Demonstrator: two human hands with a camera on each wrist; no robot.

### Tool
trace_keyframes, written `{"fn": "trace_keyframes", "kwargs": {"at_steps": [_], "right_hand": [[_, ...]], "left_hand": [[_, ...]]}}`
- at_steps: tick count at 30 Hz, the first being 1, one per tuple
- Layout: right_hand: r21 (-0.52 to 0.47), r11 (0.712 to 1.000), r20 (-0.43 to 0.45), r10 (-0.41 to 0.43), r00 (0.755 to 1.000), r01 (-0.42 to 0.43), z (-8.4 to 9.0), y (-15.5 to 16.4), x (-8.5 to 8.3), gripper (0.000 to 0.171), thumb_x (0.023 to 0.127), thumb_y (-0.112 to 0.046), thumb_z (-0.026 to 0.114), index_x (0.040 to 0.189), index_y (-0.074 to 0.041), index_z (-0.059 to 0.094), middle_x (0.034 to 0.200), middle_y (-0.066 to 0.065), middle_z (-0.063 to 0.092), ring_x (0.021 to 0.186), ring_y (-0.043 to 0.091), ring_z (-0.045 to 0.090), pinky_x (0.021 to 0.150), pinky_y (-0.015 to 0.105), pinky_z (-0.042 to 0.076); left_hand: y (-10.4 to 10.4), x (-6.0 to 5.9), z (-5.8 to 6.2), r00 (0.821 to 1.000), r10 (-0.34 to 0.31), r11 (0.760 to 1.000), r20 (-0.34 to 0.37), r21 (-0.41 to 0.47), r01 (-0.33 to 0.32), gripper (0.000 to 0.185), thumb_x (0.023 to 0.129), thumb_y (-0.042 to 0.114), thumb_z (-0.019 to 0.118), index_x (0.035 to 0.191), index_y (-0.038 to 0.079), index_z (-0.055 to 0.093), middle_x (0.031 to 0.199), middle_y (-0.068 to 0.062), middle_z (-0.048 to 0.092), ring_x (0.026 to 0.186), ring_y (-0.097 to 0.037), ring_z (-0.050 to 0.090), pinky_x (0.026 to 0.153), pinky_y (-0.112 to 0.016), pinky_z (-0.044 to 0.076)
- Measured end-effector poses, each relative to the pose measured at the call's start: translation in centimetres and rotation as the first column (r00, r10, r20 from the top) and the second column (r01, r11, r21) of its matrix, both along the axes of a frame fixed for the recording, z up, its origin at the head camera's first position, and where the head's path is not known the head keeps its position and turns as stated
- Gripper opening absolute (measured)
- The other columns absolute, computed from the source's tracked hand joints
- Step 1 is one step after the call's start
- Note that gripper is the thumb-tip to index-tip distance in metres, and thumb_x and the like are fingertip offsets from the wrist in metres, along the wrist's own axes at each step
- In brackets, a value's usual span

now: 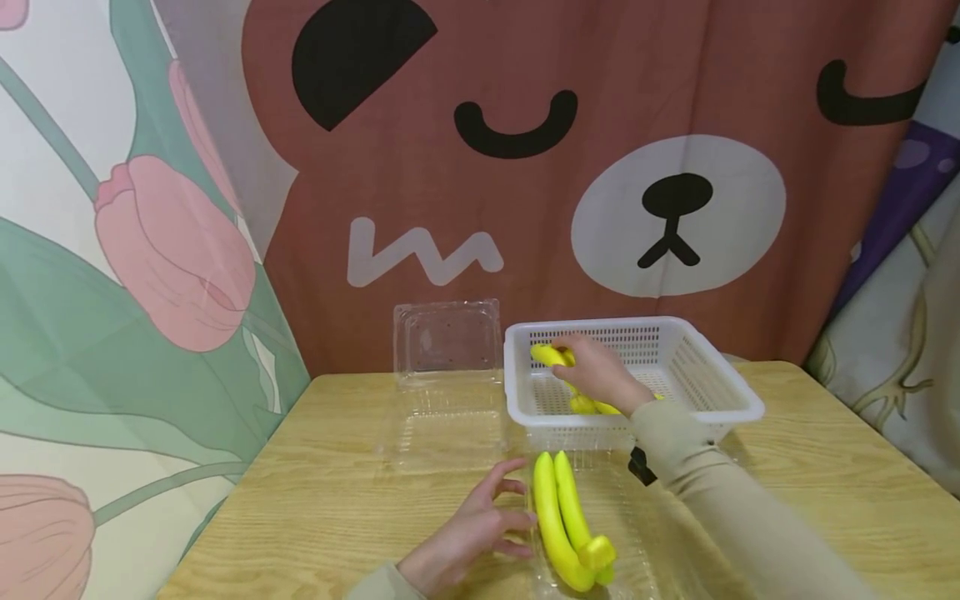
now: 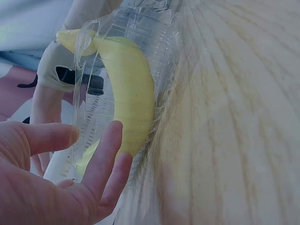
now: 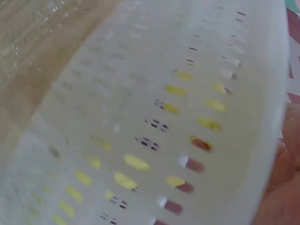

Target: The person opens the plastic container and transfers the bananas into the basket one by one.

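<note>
Inside the white slotted basket [image 1: 517,400], my right hand [image 1: 600,371] holds a yellow toy banana [image 1: 550,356] between thumb and fingers. More yellow bananas [image 1: 583,405] lie below that hand on the basket floor. In the right wrist view the basket wall [image 3: 117,93] hides most of the right hand [image 3: 283,197]. Two bananas [image 1: 551,529] lie side by side in a clear plastic container [image 1: 637,542] near me. My left hand [image 1: 476,529], fingers loosely spread, is at that container's left side. In the left wrist view its fingertips [image 2: 112,133] are close to the wall beside a banana [image 2: 131,89].
A second clear container [image 1: 446,433] stands to the left of the basket, its lid [image 1: 447,337] raised. Everything sits on a wood-grain table [image 1: 300,508]. A printed bear curtain [image 1: 525,192] hangs right behind the table's far edge.
</note>
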State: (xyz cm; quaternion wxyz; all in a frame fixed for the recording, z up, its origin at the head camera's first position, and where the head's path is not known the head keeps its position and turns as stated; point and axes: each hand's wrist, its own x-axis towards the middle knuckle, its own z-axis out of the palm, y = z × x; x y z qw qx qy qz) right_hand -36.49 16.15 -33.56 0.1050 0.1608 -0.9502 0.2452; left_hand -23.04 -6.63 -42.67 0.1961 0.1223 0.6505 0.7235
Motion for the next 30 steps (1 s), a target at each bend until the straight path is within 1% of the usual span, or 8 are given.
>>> {"fn": "trace_keyframes", "kwargs": {"at_steps": [4, 9, 11, 15, 23, 26, 30], "right_hand": [[0.008, 1.0, 0.013, -0.002, 1.0, 0.002, -0.7, -0.4, -0.2, 0.045, 0.093, -0.02, 0.069, 0.133, 0.0, 0.058, 0.131, 0.018, 0.057, 0.109, 0.031, 0.056, 0.091, 0.047, 0.05], [0.007, 1.0, 0.024, -0.018, 1.0, 0.018, -1.3, -0.6, -0.4, 0.046, 0.093, -0.018, 0.069, 0.134, 0.0, 0.057, 0.132, 0.018, 0.057, 0.111, 0.031, 0.055, 0.095, 0.047, 0.048], [0.005, 1.0, 0.03, -0.019, 0.999, 0.019, -1.5, -0.6, -0.5, 0.045, 0.093, -0.017, 0.069, 0.134, 0.0, 0.057, 0.131, 0.018, 0.057, 0.109, 0.031, 0.055, 0.094, 0.047, 0.048], [0.003, 1.0, 0.033, -0.02, 0.999, 0.02, -1.8, -0.8, -0.7, 0.044, 0.093, -0.016, 0.069, 0.133, -0.001, 0.058, 0.13, 0.018, 0.057, 0.106, 0.03, 0.055, 0.092, 0.047, 0.049], [0.017, 0.999, 0.025, -0.031, 0.999, 0.031, -1.9, -0.8, -0.8, 0.043, 0.092, -0.017, 0.07, 0.129, 0.0, 0.06, 0.129, 0.018, 0.058, 0.107, 0.031, 0.056, 0.095, 0.048, 0.048], [0.039, 0.998, 0.027, -0.049, 0.998, 0.048, -1.9, -0.7, -0.7, 0.047, 0.093, -0.019, 0.069, 0.133, 0.001, 0.057, 0.133, 0.019, 0.056, 0.116, 0.034, 0.055, 0.1, 0.051, 0.045], [0.049, 0.996, 0.037, -0.076, 0.996, 0.074, -1.9, -0.4, -0.4, 0.051, 0.095, -0.022, 0.067, 0.138, -0.001, 0.053, 0.14, 0.019, 0.052, 0.127, 0.038, 0.049, 0.105, 0.055, 0.04]], "left_hand": [[0.0, -0.1, -0.1, 1.0, -0.001, 1.0, -0.001, 0.003, 0.001, 0.074, 0.079, -0.006, 0.066, 0.146, 0.013, 0.041, 0.125, -0.017, 0.042, 0.079, -0.025, 0.058, 0.065, -0.044, 0.061], [0.0, -0.2, -0.1, 1.0, -0.003, 1.0, 0.001, 0.005, 0.003, 0.074, 0.079, -0.006, 0.066, 0.146, 0.013, 0.041, 0.124, -0.017, 0.043, 0.079, -0.026, 0.06, 0.065, -0.044, 0.061], [0.0, -0.2, -0.1, 1.0, -0.004, 1.0, 0.002, 0.007, 0.004, 0.074, 0.079, -0.006, 0.066, 0.146, 0.012, 0.041, 0.124, -0.017, 0.042, 0.079, -0.025, 0.059, 0.065, -0.044, 0.061], [0.0, -0.2, 0.0, 1.0, -0.006, 1.0, 0.001, 0.01, 0.006, 0.074, 0.079, -0.006, 0.066, 0.146, 0.012, 0.041, 0.124, -0.017, 0.042, 0.078, -0.025, 0.059, 0.065, -0.044, 0.061], [-0.1, -0.2, 0.0, 1.0, -0.004, 1.0, 0.0, 0.009, 0.004, 0.074, 0.078, -0.006, 0.067, 0.146, 0.011, 0.041, 0.123, -0.017, 0.042, 0.081, -0.027, 0.061, 0.065, -0.043, 0.061], [-0.1, -0.2, 0.0, 1.0, -0.007, 1.0, -0.001, 0.01, 0.007, 0.074, 0.078, -0.006, 0.067, 0.146, 0.011, 0.041, 0.123, -0.018, 0.042, 0.082, -0.028, 0.062, 0.065, -0.044, 0.061], [0.0, -0.2, -0.1, 1.0, -0.008, 1.0, 0.0, 0.009, 0.008, 0.074, 0.079, -0.007, 0.067, 0.146, 0.012, 0.04, 0.123, -0.018, 0.042, 0.084, -0.029, 0.063, 0.065, -0.044, 0.061]]}}
